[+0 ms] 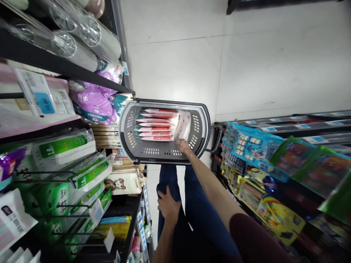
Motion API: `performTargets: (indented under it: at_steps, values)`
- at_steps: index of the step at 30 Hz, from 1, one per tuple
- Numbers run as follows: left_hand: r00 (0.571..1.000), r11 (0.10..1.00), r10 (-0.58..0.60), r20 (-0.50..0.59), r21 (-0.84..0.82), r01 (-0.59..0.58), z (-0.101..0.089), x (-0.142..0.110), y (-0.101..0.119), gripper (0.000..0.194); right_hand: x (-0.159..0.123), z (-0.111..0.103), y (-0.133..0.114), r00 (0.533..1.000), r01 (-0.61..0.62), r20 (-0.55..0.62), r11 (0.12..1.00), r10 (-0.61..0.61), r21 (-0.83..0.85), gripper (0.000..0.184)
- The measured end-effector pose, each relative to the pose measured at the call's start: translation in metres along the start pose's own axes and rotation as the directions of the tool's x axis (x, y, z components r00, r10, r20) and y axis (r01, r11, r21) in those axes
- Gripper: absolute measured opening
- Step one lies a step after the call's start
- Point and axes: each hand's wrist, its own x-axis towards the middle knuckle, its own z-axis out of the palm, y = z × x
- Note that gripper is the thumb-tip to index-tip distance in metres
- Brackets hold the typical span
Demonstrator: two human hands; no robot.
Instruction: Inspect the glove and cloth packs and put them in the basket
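A dark grey shopping basket point(149, 150) with a lighter rim sits on the floor in front of my legs. Inside it, several red, white and pink flat packets point(157, 125) stand in a row. At the row's right end is a clear plastic-wrapped packet point(183, 126) with pale pink print. My right hand point(184, 146) reaches into the basket and grips the lower end of that wrapped packet. On my knee, over dark blue trousers, rests my left hand point(168, 202), its fingers spread and holding nothing.
Shelves on the left hold rolls in plastic, purple packs point(94, 104) and green-white packs point(65, 148) on wire hooks. To the right, a rack carries blue packs point(253, 142) and yellow packs point(282, 217). The basket's handle point(218, 138) sticks out toward that rack.
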Motion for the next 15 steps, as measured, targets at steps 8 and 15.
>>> performTargets:
  at_steps: [8,15]
  values:
    - [0.998,1.0,0.013,0.054,0.003,-0.013,0.018,-0.014,0.005,0.088,-0.103,-0.037,0.005,0.962,0.218,-0.19,0.97,-0.195,0.11,0.031]
    - [0.948,0.965,0.247,0.199,-0.139,-0.223,-0.006,-0.042,-0.022,0.071,-0.212,-0.12,-0.001,0.932,0.293,-0.287,0.926,-0.221,0.237,0.025]
